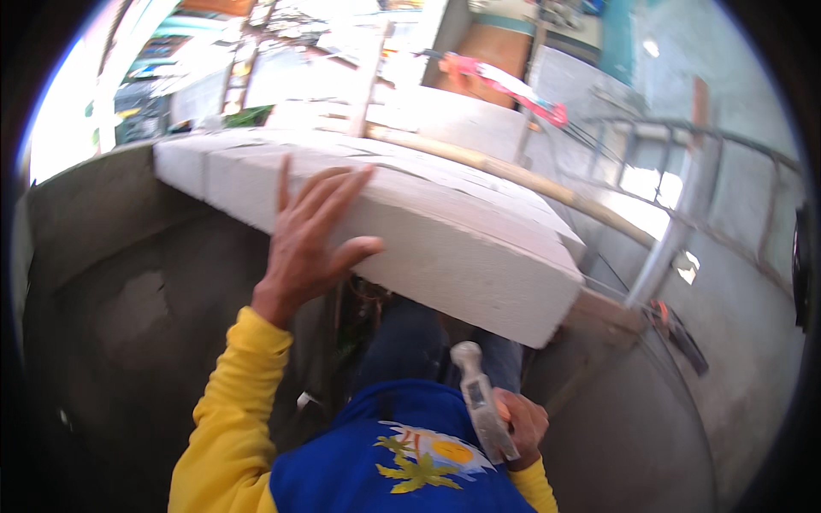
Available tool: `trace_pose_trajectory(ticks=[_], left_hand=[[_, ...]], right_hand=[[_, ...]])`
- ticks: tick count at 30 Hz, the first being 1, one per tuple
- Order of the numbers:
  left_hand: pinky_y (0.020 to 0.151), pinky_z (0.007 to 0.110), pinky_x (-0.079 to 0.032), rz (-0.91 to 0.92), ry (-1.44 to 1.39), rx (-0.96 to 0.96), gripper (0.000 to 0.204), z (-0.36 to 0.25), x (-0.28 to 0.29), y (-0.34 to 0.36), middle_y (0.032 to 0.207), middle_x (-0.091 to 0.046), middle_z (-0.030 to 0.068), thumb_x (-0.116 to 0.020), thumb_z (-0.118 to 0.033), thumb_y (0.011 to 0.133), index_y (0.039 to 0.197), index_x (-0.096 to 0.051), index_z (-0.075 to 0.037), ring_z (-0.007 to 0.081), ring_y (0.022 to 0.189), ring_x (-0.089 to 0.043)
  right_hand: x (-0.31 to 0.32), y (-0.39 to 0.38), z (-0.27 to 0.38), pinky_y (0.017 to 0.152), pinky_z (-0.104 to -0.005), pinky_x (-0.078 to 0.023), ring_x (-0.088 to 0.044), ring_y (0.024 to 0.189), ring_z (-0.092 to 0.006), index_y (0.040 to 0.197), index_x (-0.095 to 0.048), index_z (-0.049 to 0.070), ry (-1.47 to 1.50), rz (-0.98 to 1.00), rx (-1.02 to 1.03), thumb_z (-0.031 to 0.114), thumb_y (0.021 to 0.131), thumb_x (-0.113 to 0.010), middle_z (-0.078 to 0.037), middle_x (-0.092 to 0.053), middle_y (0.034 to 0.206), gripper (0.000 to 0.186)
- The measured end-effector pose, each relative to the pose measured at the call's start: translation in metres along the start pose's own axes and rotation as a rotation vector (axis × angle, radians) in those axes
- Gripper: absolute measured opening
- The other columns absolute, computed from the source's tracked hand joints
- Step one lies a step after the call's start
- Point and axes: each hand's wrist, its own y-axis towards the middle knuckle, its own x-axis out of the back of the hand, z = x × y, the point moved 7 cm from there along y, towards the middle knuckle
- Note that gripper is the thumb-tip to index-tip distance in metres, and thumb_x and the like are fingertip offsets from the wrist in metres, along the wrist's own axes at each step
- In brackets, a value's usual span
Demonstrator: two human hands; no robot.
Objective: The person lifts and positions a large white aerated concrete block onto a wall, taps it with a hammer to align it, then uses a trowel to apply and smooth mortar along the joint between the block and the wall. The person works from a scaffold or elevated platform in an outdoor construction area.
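Note:
A long white block (453, 256), like lightweight concrete, lies across in front of me with other pale blocks (256, 144) beside and behind it. My left hand (312, 231) is spread against its near face, fingertips reaching up to the top edge and thumb pointing right. Low in front of my body, my right hand (523, 421) is closed round the handle of a claw hammer (481, 402). The hammer's metal head is turned up toward me, apart from the block. Most of its handle is hidden by the hand.
Behind the blocks runs a bamboo pole (513, 181). A metal ladder (667, 158) and a grey post (680, 224) stand to the right, near an orange and black tool (680, 338) with a cable. Grey concrete walling (94, 201) borders the left.

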Motion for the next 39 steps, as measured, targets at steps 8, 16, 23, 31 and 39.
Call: trace_pose_trajectory(ticks=[8, 16, 23, 31, 39], left_hand=[[0.124, 0.063, -0.024, -0.255, 0.015, -0.12, 0.067, -0.018, 0.031, -0.007, 0.115, -0.07, 0.0066, -0.065, -0.068, 0.091, 0.132, -0.07, -0.015, 0.0263, 0.11, -0.066], [0.124, 0.064, -0.022, -0.113, 0.031, -0.04, 0.058, -0.005, 0.013, -0.006, 0.117, -0.069, 0.0066, -0.074, -0.057, 0.09, 0.133, -0.069, -0.018, 0.0264, 0.113, -0.065], [0.122, 0.06, -0.028, -0.222, -0.012, 0.08, 0.06, 0.001, 0.031, -0.021, 0.132, -0.062, 0.0148, -0.084, -0.037, 0.086, 0.138, -0.066, -0.014, 0.0308, 0.124, -0.058], [0.124, 0.06, -0.013, -0.339, 0.125, 0.64, 0.078, 0.101, 0.01, -0.105, 0.165, -0.03, 0.0241, -0.067, -0.051, 0.097, 0.158, -0.041, -0.009, 0.0404, 0.153, -0.028], [0.123, 0.066, -0.003, -0.253, -0.04, 0.777, 0.083, 0.145, 0.002, -0.132, 0.172, -0.02, 0.0191, -0.06, -0.061, 0.098, 0.163, -0.036, -0.016, 0.0346, 0.159, -0.019]], right_hand=[[-0.008, -0.023, -0.009, 0.057, -0.0421, -0.052, -0.068, 0.064, -0.0349, 0.104, -0.07, -0.001, -0.071, -0.046, 0.01, 0.017, 0.095, -0.066, -0.016, -0.071, 0.082, 0.02], [-0.008, -0.018, -0.012, 0.061, -0.044, -0.054, -0.07, 0.068, -0.0359, 0.108, -0.068, -0.004, -0.095, -0.029, 0.011, 0.015, 0.097, -0.064, -0.019, -0.071, 0.086, 0.022], [-0.012, -0.012, -0.013, 0.066, -0.0437, -0.058, -0.073, 0.075, -0.0358, 0.116, -0.065, -0.008, -0.071, 0.023, 0.013, 0.013, 0.097, -0.063, -0.022, -0.073, 0.092, 0.028], [-0.054, 0.02, 0.003, 0.061, -0.044, -0.052, -0.07, 0.071, -0.0359, 0.108, -0.065, -0.007, 0.164, 0.132, -0.043, 0.014, 0.1, -0.061, -0.022, -0.07, 0.093, 0.024], [-0.117, 0.109, 0.083, 0.075, -0.0391, -0.06, -0.073, 0.087, -0.0368, 0.147, -0.045, -0.011, 0.215, 0.305, 0.147, 0.011, 0.105, -0.057, -0.03, -0.068, 0.118, 0.049]])
